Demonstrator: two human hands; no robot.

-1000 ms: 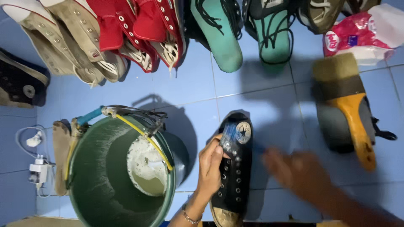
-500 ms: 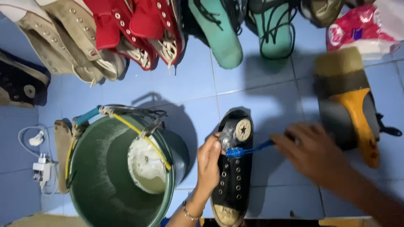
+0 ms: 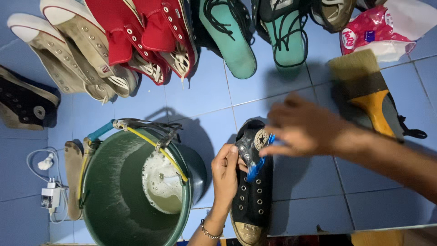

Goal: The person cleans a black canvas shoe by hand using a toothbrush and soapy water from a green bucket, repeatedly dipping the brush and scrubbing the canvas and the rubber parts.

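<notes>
Two hands work one black sneaker [image 3: 252, 182] on the blue floor: the left hand [image 3: 226, 175] clamps its side while the right hand [image 3: 302, 130] pinches a blue toothbrush [image 3: 259, 161] against the ankle patch, mid-scrub, likely needing short firm strokes next.

I am seeing both of the person's bare arms coming into view from below. The left forearm is rising from the bottom edge, wearing a thin bracelet at the wrist. The left hand [image 3: 226, 175] is standing upright, fingers curled inward and thumb pressing in a side grip, knuckles facing the camera. The right arm is reaching in from the lower right, extending diagonally up and leftward across the view. The right hand [image 3: 304, 128] is hovering palm down, fingers bunched and pinching at the tips, slightly blurred. The two hands are sitting near each other, not touching.
</notes>
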